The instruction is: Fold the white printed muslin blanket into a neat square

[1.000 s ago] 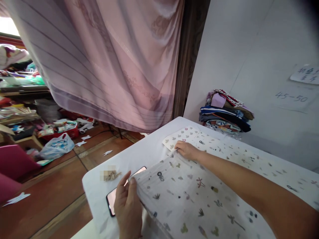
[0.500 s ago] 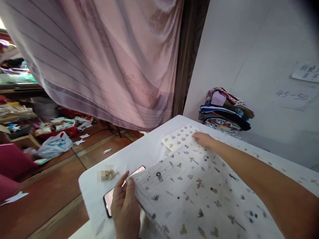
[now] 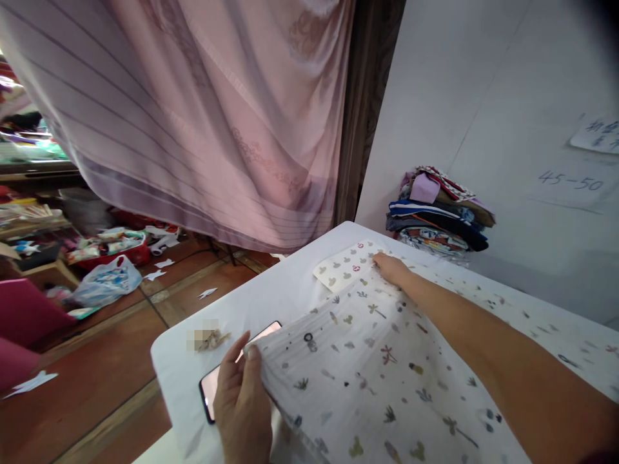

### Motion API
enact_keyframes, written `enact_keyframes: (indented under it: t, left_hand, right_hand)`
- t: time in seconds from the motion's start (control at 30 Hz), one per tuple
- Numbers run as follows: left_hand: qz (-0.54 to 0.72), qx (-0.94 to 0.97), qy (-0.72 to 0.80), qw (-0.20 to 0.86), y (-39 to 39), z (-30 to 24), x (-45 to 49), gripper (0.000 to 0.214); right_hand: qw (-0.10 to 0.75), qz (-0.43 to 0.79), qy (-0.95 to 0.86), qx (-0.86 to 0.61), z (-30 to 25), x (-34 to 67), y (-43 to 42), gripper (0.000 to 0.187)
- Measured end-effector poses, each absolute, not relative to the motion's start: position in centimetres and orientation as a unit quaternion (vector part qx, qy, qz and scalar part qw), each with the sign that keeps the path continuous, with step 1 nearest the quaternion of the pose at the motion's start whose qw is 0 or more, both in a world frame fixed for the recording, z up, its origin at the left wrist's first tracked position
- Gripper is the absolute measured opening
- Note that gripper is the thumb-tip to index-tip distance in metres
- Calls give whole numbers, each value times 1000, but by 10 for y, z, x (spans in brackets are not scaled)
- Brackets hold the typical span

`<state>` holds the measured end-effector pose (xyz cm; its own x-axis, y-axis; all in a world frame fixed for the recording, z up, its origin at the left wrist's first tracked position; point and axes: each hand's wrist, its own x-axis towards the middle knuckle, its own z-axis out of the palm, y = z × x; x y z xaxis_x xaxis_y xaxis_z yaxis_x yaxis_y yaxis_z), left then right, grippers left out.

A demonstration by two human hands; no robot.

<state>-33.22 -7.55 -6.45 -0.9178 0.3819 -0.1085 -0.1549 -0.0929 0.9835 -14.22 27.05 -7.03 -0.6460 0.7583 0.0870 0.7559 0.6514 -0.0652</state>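
A thin white cloth (image 3: 348, 367) printed with small plants and animals is stretched between my hands over the table. Its near-left corner is pinched between the thumb and fingers of my left hand (image 3: 245, 399). My right hand (image 3: 388, 269) grips the far edge of the same cloth, its fingertips partly hidden. Just beyond lies a folded white cloth (image 3: 338, 267) with grey and red motifs, and the right fingertips are close to its edge. A lit phone (image 3: 209, 394) rests behind my left hand, partly covered by it.
Near the left rim of the white table (image 3: 176, 357) lies a small beige bundle (image 3: 210, 339). Folded clothes (image 3: 438, 212) are stacked by the wall. A pink curtain (image 3: 242, 129) hangs behind. On the tiled floor are a plastic bag (image 3: 109, 282) and a red basket (image 3: 113, 248).
My right forearm has shifted slightly, and more of the printed cloth shows beyond it at the right. Both hands keep their hold in nearly the same places.
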Motion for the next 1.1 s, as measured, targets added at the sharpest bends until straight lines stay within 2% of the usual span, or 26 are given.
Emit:
enact_keyframes:
  t: [0.23,0.33,0.43,0.53,0.73,0.83,0.97,1.1]
  left_hand:
    - [726,93,658,177,-74,-65,-334,52]
    - [727,104,660,158,-73,-65,-334,47]
    - [732,108,656,150,-72,-70,-334,47]
    - [712,122,681,122,-71,-76,-336,46]
    - [653,168,736,54,-66,-75,-341,43]
    - [637,190,747,23,-64,-70,-339,41]
    - [648,205,733,13,-63,-68,-336,41]
    - [642,223,733,-26,-59,-76,-340,40]
  right_hand:
    - [114,41,-862,-492,-70,-147,244,41]
    - [126,58,-864,-484,-73,-147,198,45]
    - [157,80,-896,-408,-81,-145,129,44]
    - [147,118,-917,-351,-89,-137,56,51]
    - [83,238,-911,-327,-88,-104,-50,59]
    - [75,217,-918,-323,-102,-87,-87,59]
    - [95,123,-948,-278,-127,-61,-122,67]
    - [78,106,-940,-316,-119,-25,-144,66]
